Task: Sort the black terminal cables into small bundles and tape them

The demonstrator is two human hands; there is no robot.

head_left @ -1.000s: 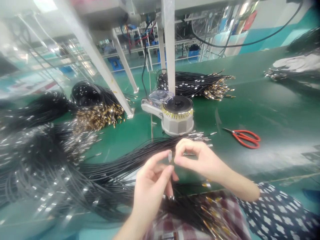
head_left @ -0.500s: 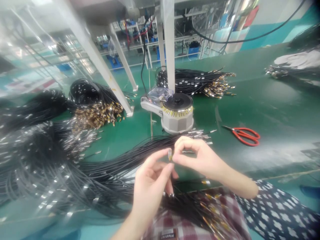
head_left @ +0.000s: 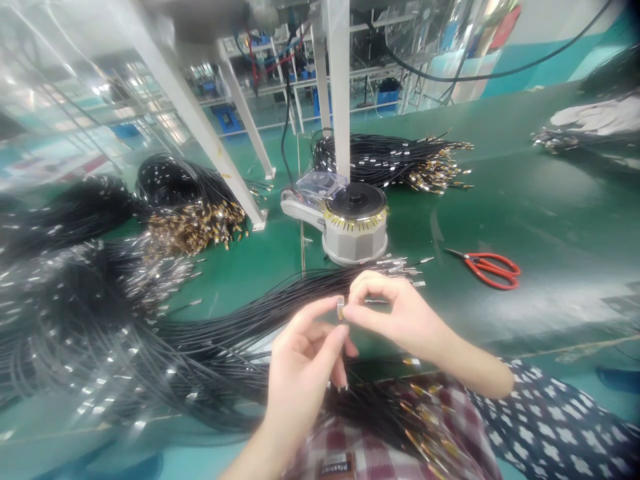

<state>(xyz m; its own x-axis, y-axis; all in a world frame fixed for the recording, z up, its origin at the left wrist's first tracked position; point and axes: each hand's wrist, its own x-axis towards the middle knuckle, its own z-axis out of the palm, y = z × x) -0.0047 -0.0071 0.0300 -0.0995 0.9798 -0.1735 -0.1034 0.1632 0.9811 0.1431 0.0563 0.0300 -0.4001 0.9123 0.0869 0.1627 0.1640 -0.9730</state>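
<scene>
My left hand [head_left: 305,360] has its index fingertip and thumb at a small silver cable connector [head_left: 341,304], and the other fingers are curled below. A yellowish bit, like tape, shows on the connector's lower part. From the other side my right hand [head_left: 385,303] pinches at the same connector, thumb and forefinger closed on its edge; the exact contact is hidden. Just under the hands runs a bundle of black cables [head_left: 240,317] with bare silver ends [head_left: 400,268]. Cables with yellow-wrapped ends [head_left: 425,427] lie across the lap.
A round tape dispenser [head_left: 355,237] with yellow strips around its rim stands ahead. Red-handled scissors [head_left: 493,270] lie to the right. Piles of cables [head_left: 195,223] sit at left, another bundle [head_left: 380,160] behind the dispenser. White metal posts [head_left: 339,93] rise from the green table [head_left: 545,213].
My right thumb and forefinger have shifted very slightly at the connector, which has turned a little. Otherwise both hands keep almost the same place.
</scene>
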